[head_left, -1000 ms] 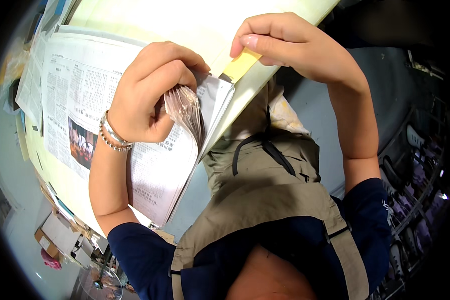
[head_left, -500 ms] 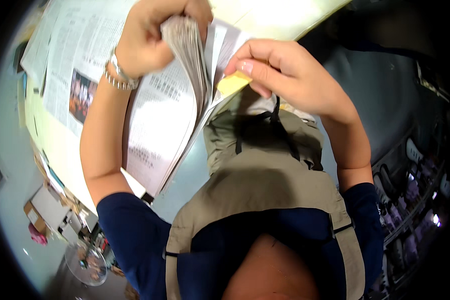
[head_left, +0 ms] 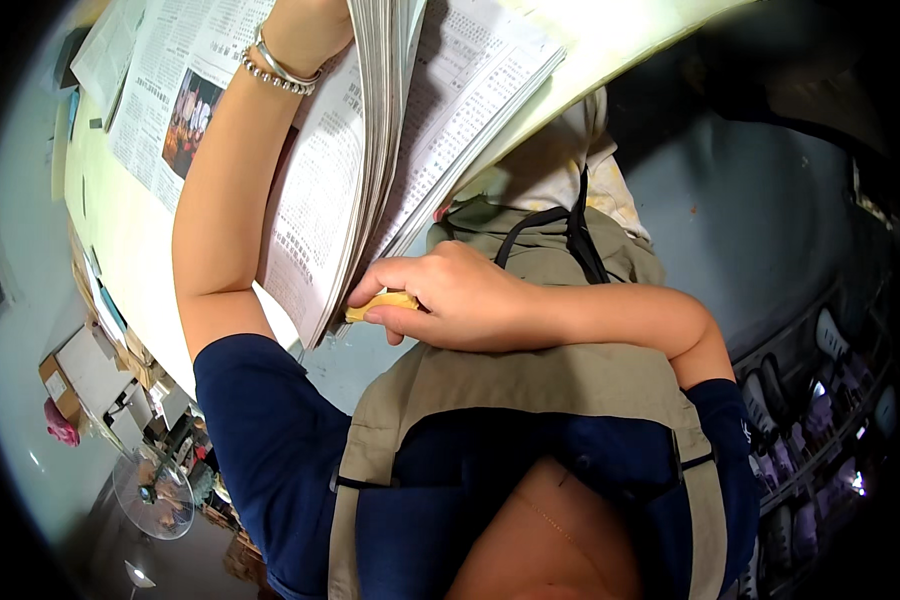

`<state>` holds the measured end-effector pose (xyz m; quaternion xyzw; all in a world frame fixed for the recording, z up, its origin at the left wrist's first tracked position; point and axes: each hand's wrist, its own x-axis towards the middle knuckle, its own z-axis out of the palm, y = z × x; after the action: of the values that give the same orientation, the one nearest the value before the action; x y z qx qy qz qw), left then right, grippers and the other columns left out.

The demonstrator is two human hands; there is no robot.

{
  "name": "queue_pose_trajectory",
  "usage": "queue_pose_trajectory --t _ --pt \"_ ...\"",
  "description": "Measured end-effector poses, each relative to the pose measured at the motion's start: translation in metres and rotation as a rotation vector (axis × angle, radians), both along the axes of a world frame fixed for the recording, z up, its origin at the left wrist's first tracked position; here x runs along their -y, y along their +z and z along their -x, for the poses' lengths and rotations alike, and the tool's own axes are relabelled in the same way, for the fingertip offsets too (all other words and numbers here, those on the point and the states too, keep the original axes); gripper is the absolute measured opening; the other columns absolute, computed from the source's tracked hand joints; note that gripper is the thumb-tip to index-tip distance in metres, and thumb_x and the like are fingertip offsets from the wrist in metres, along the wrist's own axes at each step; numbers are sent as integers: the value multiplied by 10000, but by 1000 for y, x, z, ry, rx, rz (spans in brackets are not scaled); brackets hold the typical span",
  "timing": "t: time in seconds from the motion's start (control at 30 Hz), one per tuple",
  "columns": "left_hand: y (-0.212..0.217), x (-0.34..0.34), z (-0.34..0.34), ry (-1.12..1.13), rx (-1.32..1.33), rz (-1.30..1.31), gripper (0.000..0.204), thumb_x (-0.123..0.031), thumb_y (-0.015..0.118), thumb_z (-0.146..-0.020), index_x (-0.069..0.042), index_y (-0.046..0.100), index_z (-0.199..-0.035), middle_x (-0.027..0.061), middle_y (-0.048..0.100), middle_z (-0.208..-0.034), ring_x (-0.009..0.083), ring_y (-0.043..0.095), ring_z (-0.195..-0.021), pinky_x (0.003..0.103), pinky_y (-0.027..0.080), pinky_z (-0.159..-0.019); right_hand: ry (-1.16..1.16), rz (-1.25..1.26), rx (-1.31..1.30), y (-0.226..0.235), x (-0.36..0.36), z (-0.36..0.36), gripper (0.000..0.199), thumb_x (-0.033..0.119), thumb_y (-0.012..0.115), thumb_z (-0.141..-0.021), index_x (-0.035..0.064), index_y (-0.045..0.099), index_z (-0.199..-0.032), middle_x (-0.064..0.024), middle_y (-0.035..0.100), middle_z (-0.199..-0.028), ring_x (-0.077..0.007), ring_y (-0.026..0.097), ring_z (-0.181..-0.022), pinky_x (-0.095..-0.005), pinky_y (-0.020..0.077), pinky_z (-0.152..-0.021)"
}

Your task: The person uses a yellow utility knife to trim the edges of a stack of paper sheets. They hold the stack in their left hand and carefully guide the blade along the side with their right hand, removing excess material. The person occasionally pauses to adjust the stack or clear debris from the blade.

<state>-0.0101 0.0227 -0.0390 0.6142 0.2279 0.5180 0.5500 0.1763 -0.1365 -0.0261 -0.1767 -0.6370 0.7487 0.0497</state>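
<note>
My left hand (head_left: pixel 305 42) is at the top edge, partly cut off by it, gripping a thick batch of newspaper sheets (head_left: pixel 380 95) that stands lifted and bent. Its fingertips are hidden. Beneath the raised batch, more printed newspaper (head_left: pixel 480 85) lies flat, its edges at the table's rim. My right hand (head_left: pixel 460 300) is closed around a small yellow piece (head_left: pixel 395 302), perhaps a sponge or a folded scrap; I cannot tell which. That hand is by the near lower corner of the sheets, its fingertips close to their edges.
More newspaper with a colour photo (head_left: pixel 190 120) is spread over the pale table (head_left: pixel 130 285) on the left. A bag or apron-like khaki garment (head_left: pixel 530 375) covers my front. A fan (head_left: pixel 155 495) and boxes (head_left: pixel 90 365) stand at lower left, a loaded rack (head_left: pixel 820 430) at right.
My right hand has come down and left along the sheets with the yellow piece. My left hand has gone up toward the top edge, and the lower newspaper shows more.
</note>
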Motion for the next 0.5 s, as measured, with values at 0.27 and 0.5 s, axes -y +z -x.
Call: queue_pose_trajectory --t 0.27,0.5 --pt "-3 -4 1 -142 -47 -135 371 -366 611 -899 -55 544 -708 49 522 -717 135 470 -665 255 380 -601 -221 184 154 10 -18 -16 175 160 566 -903 20 649 -965 -63 694 -712 -132 652 -615 -269 483 -569" --pt "-1 -5 0 -151 -60 -152 336 -333 619 -888 -68 533 -700 45 512 -706 135 464 -679 253 378 -631 28 207 87 6 6 4 225 193 553 -895 0 652 -955 -81 689 -697 -186 665 -640 -313 508 -615"
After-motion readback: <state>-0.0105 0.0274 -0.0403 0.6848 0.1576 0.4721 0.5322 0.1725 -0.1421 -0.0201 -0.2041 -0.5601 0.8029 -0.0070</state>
